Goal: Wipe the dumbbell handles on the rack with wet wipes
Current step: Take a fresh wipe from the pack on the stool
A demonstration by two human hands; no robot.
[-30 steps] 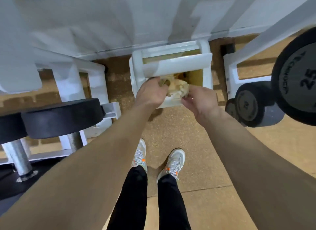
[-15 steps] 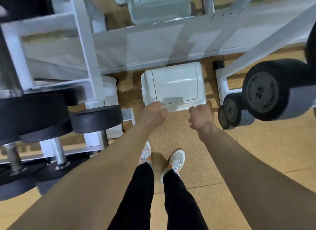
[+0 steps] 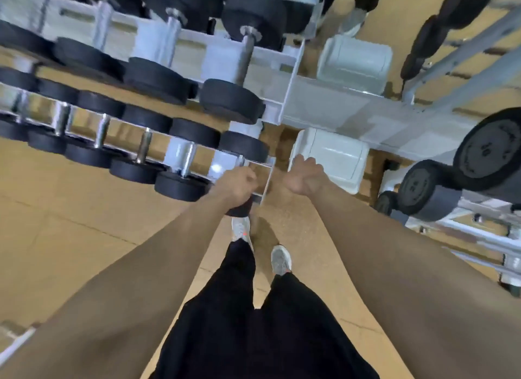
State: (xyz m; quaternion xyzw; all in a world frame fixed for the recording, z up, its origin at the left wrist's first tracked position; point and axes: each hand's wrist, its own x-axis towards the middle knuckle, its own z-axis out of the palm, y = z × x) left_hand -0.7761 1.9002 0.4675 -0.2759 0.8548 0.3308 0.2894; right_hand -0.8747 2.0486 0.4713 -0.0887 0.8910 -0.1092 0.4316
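A white dumbbell rack [image 3: 284,96] runs from the left to the middle, with rows of black dumbbells with chrome handles [image 3: 145,144]. My left hand [image 3: 236,182] is a closed fist over the handle of the rightmost lower dumbbell [image 3: 244,150], whose near head [image 3: 239,209] shows under my wrist. Whether the hand grips that handle cannot be told. My right hand [image 3: 303,175] hangs with curled fingers in front of a white lidded bin [image 3: 338,156], and nothing shows in it. No wipe is in view.
A second white bin [image 3: 355,60] stands behind the rack beam. Another rack at the right carries large dumbbells [image 3: 490,150] and smaller ones [image 3: 423,185]. My legs and shoes [image 3: 280,259] stand on tan floor tiles. Someone else's shoe [image 3: 352,20] shows at the top.
Both hands have left the white bin, where they held crumpled wipes at its open flap; the flap has shut. The view has swung left onto the dumbbell rack, and my left hand now lies at its end.
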